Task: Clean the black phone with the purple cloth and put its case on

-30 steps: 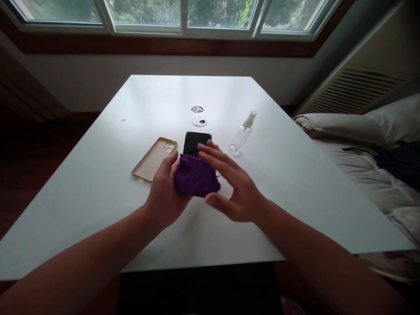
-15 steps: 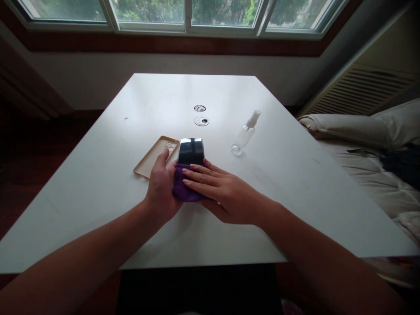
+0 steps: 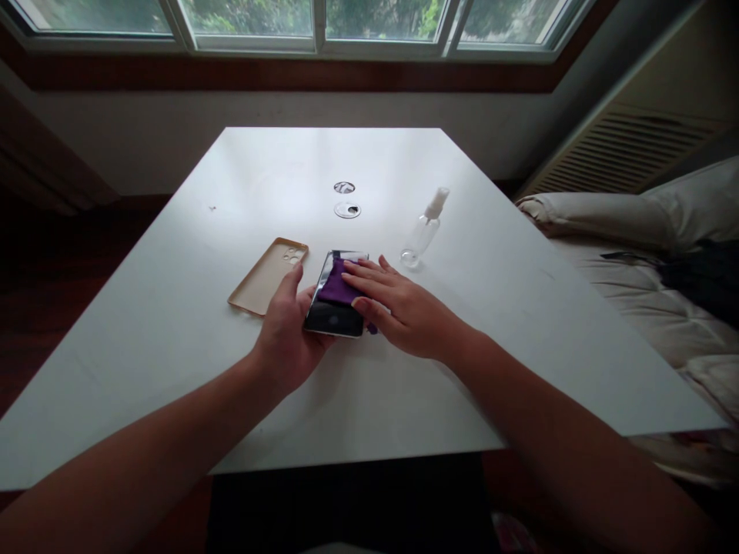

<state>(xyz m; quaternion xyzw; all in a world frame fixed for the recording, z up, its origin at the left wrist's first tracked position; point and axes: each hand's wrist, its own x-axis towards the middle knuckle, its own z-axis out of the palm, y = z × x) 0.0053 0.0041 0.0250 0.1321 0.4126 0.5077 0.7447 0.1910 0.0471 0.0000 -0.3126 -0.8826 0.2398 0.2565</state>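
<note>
My left hand (image 3: 292,338) supports a black smartphone (image 3: 332,319) from below and along its left side, screen facing up. A purple cloth (image 3: 339,283) lies over the upper part of the screen. My right hand (image 3: 398,304) presses the cloth against the glass with its fingers stretched out; a bit of cloth also hangs past the phone's right edge. Just left of the phone, a tan phone case (image 3: 259,283) rests on the table with its hollow side up and its camera cutouts at the far end.
The white table (image 3: 173,362) fills the middle of the view. A clear spray bottle (image 3: 423,233) stands to the right of the phone. Two round cable holes are set in the tabletop beyond it. A window (image 3: 254,19) runs along the back; a cushioned seat (image 3: 623,308) is at the right.
My right hand has moved the cloth from the phone's near end up toward its far end, uncovering the lower screen. The phone has tilted slightly to the right.
</note>
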